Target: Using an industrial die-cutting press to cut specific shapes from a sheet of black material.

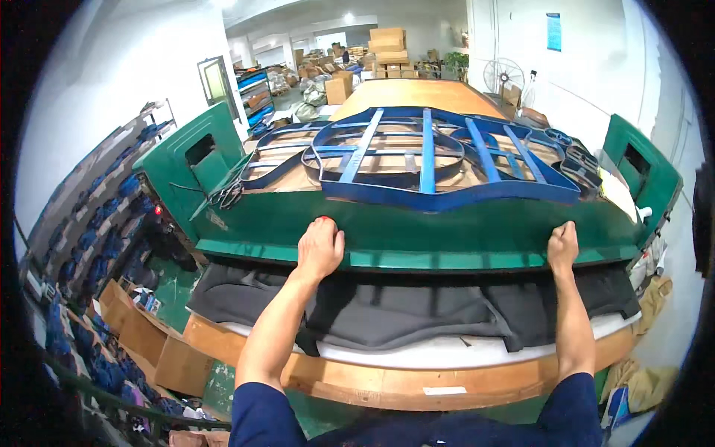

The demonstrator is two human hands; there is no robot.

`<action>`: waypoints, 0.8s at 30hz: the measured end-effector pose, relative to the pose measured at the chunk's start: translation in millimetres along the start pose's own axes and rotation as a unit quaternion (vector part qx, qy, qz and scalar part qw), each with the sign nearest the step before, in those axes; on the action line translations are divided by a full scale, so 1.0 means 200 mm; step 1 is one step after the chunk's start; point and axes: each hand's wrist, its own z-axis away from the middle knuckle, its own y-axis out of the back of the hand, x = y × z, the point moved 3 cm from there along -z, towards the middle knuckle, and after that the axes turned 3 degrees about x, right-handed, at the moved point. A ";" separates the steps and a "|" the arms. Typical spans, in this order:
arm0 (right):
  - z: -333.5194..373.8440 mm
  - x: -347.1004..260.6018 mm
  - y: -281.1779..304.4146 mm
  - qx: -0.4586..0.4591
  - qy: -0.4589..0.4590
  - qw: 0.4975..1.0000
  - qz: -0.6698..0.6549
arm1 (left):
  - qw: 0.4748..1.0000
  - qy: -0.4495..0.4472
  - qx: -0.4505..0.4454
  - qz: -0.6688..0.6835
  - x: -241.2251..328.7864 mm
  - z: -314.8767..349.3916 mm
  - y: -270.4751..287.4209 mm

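A wide green press machine (447, 235) stands in front of me, its beam crossing the whole view. My left hand (320, 247) is closed against the beam's front face, left of the middle; a small red part peeks out above its fingers. Farther right, my right hand (563, 244) makes a fist at the same face. What either hand grips is hidden. Beneath the beam lie dark grey fabric pieces (417, 313) on a white board (402, 356), over a wooden table (342, 380). Blue metal cutting dies (447, 200) rest on top of the machine.
Scissors (227, 195) lie at the beam's top left. An open cardboard box (185, 365) sits on the floor at left, near shelves (97, 194) of dark items. Tan cloth (633, 387) is at lower right. Stacked cartons (389, 48) and a fan (503, 76) stand behind.
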 end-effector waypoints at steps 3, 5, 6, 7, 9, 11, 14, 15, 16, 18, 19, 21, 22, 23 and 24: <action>-0.02 -0.02 0.01 -0.028 -0.010 0.999 -0.023 | 0.999 0.025 -0.032 -0.007 0.01 -0.01 -0.01; -0.05 -0.02 0.05 -0.068 0.020 0.995 -0.065 | 0.994 0.068 -0.076 -0.034 0.01 -0.02 0.00; -0.06 0.00 0.06 -0.083 -0.014 0.993 -0.084 | 0.994 0.060 -0.083 -0.027 0.04 -0.02 0.01; -0.05 0.01 0.11 -0.083 -0.016 0.993 -0.080 | 0.994 0.059 -0.086 -0.024 0.07 0.00 0.02; -0.02 0.01 0.16 -0.216 -0.011 0.956 -0.199 | 0.987 0.062 -0.146 0.002 0.12 0.06 0.05; 0.15 -0.13 0.28 -0.309 -0.059 0.917 -0.246 | 0.984 0.076 -0.156 0.029 0.20 0.22 0.14; 0.42 -0.36 0.59 -0.305 0.002 0.911 -0.278 | 0.982 0.009 -0.164 0.097 0.40 0.46 0.33; 0.51 -0.42 0.67 -0.263 0.082 0.917 -0.287 | 0.987 -0.036 -0.124 0.098 0.42 0.56 0.37; 0.61 -0.44 0.72 -0.229 0.118 0.925 -0.279 | 0.989 -0.018 -0.088 0.118 0.45 0.66 0.41; 0.77 -0.52 0.82 -0.263 0.068 0.922 -0.277 | 0.982 0.066 -0.139 0.111 0.48 0.88 0.47; 0.85 -0.55 0.85 -0.268 0.082 0.917 -0.283 | 0.985 0.068 -0.118 0.102 0.52 0.97 0.49; 0.97 -0.62 0.89 -0.314 0.074 0.897 -0.301 | 0.974 0.123 -0.144 0.121 0.57 1.11 0.51; 1.01 -0.67 0.91 -0.323 0.075 0.893 -0.304 | 0.979 0.101 -0.136 0.114 0.60 1.13 0.52; 1.06 -0.70 0.93 -0.332 0.077 0.888 -0.308 | 0.983 0.080 -0.128 0.106 0.64 1.14 0.53; 1.13 -0.71 0.92 -0.375 -0.004 0.871 -0.318 | 0.985 0.079 -0.112 0.102 0.65 1.14 0.54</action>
